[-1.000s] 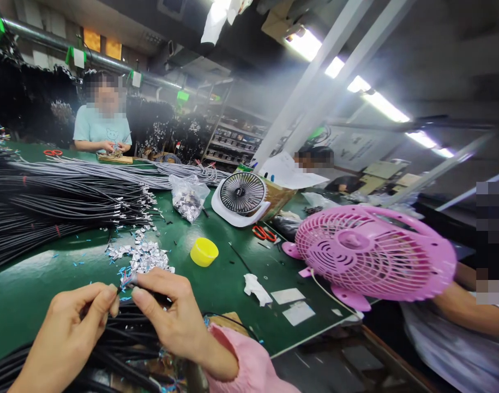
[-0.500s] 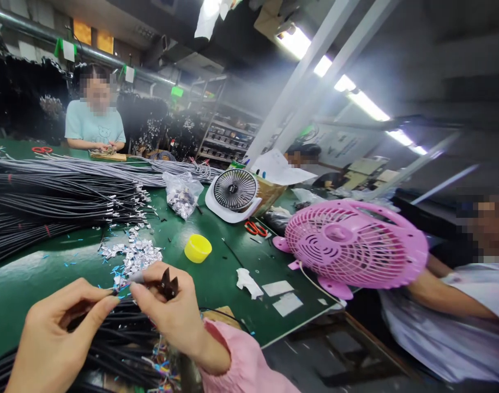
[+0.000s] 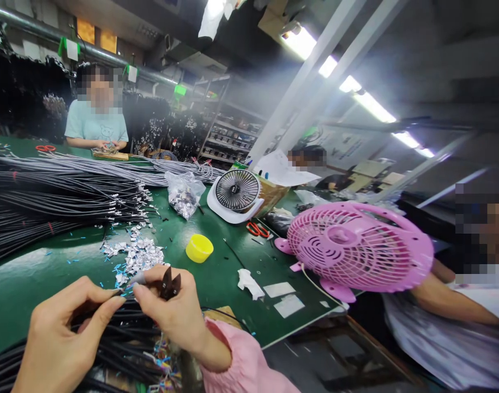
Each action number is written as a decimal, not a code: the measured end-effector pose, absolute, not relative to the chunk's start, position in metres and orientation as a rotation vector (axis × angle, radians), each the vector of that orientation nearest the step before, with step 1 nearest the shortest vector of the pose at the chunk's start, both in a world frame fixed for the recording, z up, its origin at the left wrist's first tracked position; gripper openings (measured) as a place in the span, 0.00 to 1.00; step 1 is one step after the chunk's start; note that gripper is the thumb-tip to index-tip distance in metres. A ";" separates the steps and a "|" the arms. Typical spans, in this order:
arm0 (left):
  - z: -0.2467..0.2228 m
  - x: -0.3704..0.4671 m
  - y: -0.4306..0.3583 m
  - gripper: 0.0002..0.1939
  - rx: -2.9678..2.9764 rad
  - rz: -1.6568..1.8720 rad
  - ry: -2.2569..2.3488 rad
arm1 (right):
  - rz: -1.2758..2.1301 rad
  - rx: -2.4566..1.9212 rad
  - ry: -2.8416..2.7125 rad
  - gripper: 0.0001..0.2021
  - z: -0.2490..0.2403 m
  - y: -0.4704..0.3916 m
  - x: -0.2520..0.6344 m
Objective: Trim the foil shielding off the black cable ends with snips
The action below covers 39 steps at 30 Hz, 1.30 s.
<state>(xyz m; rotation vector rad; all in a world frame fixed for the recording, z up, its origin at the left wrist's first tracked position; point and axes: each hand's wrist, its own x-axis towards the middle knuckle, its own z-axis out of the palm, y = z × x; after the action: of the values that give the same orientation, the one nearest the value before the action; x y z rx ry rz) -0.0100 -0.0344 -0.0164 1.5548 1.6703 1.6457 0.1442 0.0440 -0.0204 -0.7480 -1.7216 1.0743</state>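
Observation:
My left hand (image 3: 65, 327) pinches the dark end of a cable (image 3: 118, 292) between thumb and index finger; the rest of that cable is hidden behind the hand. Just right of it, my right hand (image 3: 175, 305) is closed around a pair of nippers (image 3: 170, 284), whose dark pointed jaws poke up out of the fist, slightly parted. A grey cover sits on a fingertip of this hand. Its thumb and fingertip meet near thin wires at the cable end. Beneath both hands lies a bundle of black cables (image 3: 126, 349) with coloured wire ends.
Foil scraps (image 3: 140, 254) and blue bits lie beyond my hands on the green table (image 3: 216, 295). Black cable bundles (image 3: 61, 196) fill the left. A yellow cup (image 3: 199, 249), white fan (image 3: 236, 191), pink fan (image 3: 355, 245) and orange-handled scissors (image 3: 258, 229) stand or lie rightward. Co-workers sit around.
The view has shifted slightly, so the scene sits a little to the right. Both hands keep their grips, with fingertips still close together at the cable end.

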 end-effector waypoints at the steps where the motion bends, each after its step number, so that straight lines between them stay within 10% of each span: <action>1: -0.016 -0.008 -0.035 0.13 1.536 1.650 1.686 | 1.101 -0.738 -1.717 0.03 -0.019 0.044 0.144; 8: -0.014 0.001 -0.039 0.11 1.457 1.682 1.736 | 1.320 -0.715 -1.798 0.10 -0.010 0.047 0.143; 25: -0.009 -0.011 -0.032 0.08 1.873 1.668 1.742 | 0.060 -0.558 -2.259 0.12 -0.011 0.042 0.146; 34: -0.001 -0.021 -0.028 0.12 1.661 1.540 1.544 | 1.066 -0.499 -2.101 0.19 -0.008 0.054 0.141; 39: 0.002 -0.017 -0.029 0.14 1.458 1.595 1.687 | 0.279 -0.411 -2.125 0.14 0.000 0.054 0.131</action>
<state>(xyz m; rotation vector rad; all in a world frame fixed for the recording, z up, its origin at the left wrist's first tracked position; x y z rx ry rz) -0.0173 -0.0286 0.0025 1.4579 1.6866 1.5950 0.1312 0.0535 0.0004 -0.4105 -2.1251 0.2785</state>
